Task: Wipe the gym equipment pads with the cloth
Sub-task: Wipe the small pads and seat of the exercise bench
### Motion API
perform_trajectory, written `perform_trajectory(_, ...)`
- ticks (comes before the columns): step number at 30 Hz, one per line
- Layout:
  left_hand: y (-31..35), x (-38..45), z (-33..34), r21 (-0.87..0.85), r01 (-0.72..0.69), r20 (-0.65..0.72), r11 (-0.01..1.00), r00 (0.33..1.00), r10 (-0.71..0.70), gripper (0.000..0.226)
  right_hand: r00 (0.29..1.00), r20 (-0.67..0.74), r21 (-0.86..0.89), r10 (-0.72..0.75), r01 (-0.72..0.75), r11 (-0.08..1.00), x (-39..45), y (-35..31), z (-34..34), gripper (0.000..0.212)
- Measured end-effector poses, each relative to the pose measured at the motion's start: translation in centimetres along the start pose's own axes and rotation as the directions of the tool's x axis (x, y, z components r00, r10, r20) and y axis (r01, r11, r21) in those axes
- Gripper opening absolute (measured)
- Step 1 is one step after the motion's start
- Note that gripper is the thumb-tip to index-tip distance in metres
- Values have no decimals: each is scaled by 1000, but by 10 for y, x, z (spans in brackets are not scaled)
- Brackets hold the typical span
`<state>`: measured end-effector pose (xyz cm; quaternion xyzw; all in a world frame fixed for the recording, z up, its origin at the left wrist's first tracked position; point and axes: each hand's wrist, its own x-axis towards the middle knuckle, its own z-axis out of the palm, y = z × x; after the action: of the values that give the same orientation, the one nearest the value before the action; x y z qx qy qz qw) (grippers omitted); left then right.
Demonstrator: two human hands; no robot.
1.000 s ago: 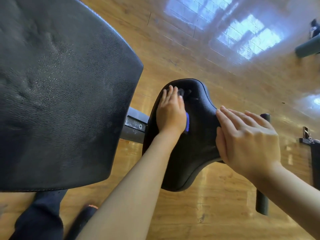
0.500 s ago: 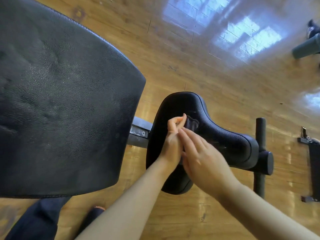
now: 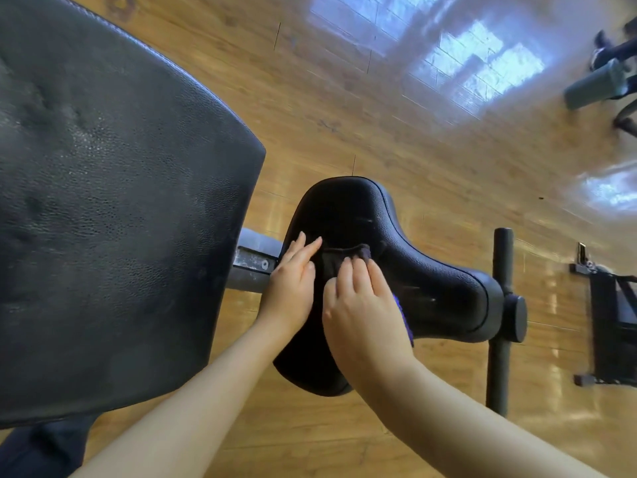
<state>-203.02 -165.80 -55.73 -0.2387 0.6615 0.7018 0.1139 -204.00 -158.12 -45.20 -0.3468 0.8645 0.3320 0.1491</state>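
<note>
A dark cloth (image 3: 339,267) with a purple edge lies on the small seat pad (image 3: 406,281) in the middle of the frame, spread under both hands and running from the pad's middle toward its lower right rim, where the purple fringe shows beside the right wrist. The right hand (image 3: 362,305) lies on top of the cloth with its fingers bent, their tips bunching the cloth's upper edge into a ridge, so it grips the cloth while pressing it to the pad. The left hand (image 3: 293,281) rests flat with straight fingers at the cloth's left edge, on the left side of the pad; whether its palm lies on the cloth or on bare pad cannot be told. The seat pad is black and saddle-shaped, its long axis running from lower left to right, the narrow end pointing right to a round knob (image 3: 515,313) on an upright black bar (image 3: 499,322). A grey metal beam (image 3: 253,263) joins it to the large black back pad (image 3: 113,208) filling the left of the frame. Below lies a glossy wooden floor (image 3: 396,108), with other dark equipment (image 3: 610,326) at the right edge.
</note>
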Motion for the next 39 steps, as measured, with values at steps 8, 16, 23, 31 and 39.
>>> perform_trajectory(8,3,4,-18,153,-42,141,987,990,20,47,998,48,-59,-34,37,998,37,9,-4,66)
perform_trajectory(16,0,-2,-19,199,-62,227,978,974,16,49,994,0,3,-105,105,994,-19,18,4,49)
perform_trajectory(23,3,-4,-10,314,-67,207,947,978,0,57,999,26,-67,-32,34,997,55,21,0,60)
perform_trajectory(31,3,-3,-10,421,-68,224,904,974,-31,57,999,5,10,-35,35,999,21,42,-1,59)
perform_trajectory(39,11,-2,-20,508,-76,290,858,953,-87,65,999,39,67,-35,32,997,5,54,-15,61)
